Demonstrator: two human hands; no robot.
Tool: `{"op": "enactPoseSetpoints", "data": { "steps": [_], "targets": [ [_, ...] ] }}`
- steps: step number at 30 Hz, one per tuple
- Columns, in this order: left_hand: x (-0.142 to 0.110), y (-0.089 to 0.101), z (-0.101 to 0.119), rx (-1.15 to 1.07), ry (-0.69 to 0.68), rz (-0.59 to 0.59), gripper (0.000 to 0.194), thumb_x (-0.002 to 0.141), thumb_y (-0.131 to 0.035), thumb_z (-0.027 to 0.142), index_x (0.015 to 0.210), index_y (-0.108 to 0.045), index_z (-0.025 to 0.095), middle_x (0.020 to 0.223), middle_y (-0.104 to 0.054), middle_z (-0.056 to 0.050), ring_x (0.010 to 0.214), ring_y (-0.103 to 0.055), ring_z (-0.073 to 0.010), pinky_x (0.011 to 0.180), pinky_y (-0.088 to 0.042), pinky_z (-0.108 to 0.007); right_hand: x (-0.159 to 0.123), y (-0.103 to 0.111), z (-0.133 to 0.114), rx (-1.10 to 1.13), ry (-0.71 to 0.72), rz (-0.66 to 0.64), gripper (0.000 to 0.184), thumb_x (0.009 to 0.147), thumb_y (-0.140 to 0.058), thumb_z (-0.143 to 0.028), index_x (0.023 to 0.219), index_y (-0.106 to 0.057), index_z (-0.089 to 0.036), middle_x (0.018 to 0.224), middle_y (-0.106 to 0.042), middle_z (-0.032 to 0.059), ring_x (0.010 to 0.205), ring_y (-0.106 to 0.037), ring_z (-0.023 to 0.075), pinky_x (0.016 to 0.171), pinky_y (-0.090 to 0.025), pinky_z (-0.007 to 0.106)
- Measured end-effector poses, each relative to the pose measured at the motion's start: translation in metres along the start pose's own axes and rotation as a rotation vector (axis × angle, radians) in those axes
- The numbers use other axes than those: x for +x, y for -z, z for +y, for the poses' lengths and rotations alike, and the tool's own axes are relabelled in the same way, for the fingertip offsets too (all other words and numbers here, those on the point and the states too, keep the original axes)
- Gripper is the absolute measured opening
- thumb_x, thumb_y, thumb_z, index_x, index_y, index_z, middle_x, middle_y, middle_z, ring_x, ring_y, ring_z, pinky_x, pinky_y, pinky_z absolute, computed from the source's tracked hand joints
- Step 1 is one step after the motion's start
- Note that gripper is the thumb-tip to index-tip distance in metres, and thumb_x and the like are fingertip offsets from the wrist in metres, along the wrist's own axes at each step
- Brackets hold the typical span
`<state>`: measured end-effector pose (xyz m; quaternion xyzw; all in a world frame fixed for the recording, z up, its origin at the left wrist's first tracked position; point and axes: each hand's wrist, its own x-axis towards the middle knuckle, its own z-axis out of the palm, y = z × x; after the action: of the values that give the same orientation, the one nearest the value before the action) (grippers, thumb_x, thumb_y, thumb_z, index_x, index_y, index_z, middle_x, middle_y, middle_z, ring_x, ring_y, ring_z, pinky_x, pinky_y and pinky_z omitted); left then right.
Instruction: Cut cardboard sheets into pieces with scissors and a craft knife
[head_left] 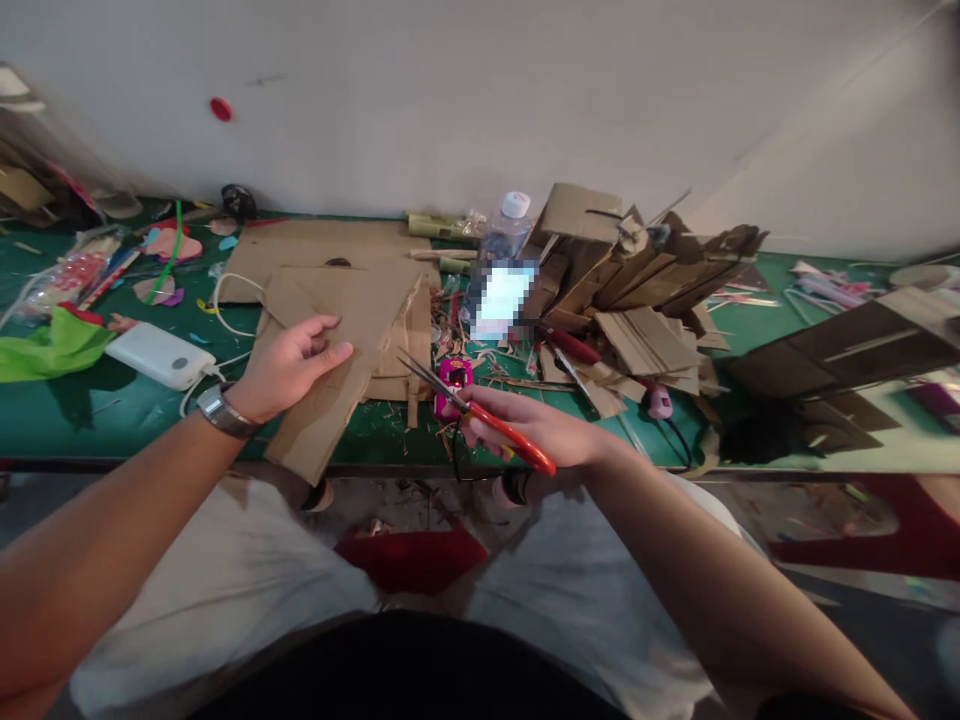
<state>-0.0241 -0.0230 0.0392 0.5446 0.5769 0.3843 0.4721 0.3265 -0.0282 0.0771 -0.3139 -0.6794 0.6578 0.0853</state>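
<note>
My left hand (292,368) rests on a cut piece of brown cardboard (330,400), its thumb and fingers apart and nothing gripped. This piece is slanted, lies over other cardboard (255,245), and its lower end reaches the table's front edge. In my right hand (544,425) is a pair of scissors (512,440) with red handles, the blades pointing up and left towards the cardboard. The blades do not appear to have cardboard between them. Behind the scissors, a small pink device (454,378) lies on the table.
A white power bank (160,355) with a cable lies left on the green table (97,425). A clear bottle (506,230) stands at the back beside a blurred bright screen (502,300). Stacked cardboard pieces (652,270) and a cardboard structure (840,350) occupy the right. Scraps lie around.
</note>
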Motion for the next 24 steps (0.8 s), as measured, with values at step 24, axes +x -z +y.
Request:
{"op": "enactPoseSetpoints", "data": {
  "steps": [24],
  "targets": [
    [-0.012, -0.019, 0.01, 0.079, -0.136, -0.219, 0.06, 0.084, -0.082, 0.043, 0.139, -0.07, 0.023, 0.073, -0.071, 0.001, 0.065, -0.063, -0.0163, 0.058, -0.049, -0.025, 0.014, -0.02, 0.014, 0.099, -0.039, -0.007, 0.056, 0.094, -0.065, -0.073, 0.112, -0.058, -0.02, 0.087, -0.063, -0.0004, 0.061, -0.056, 0.0092, 0.054, -0.045, 0.023]
  ]
}}
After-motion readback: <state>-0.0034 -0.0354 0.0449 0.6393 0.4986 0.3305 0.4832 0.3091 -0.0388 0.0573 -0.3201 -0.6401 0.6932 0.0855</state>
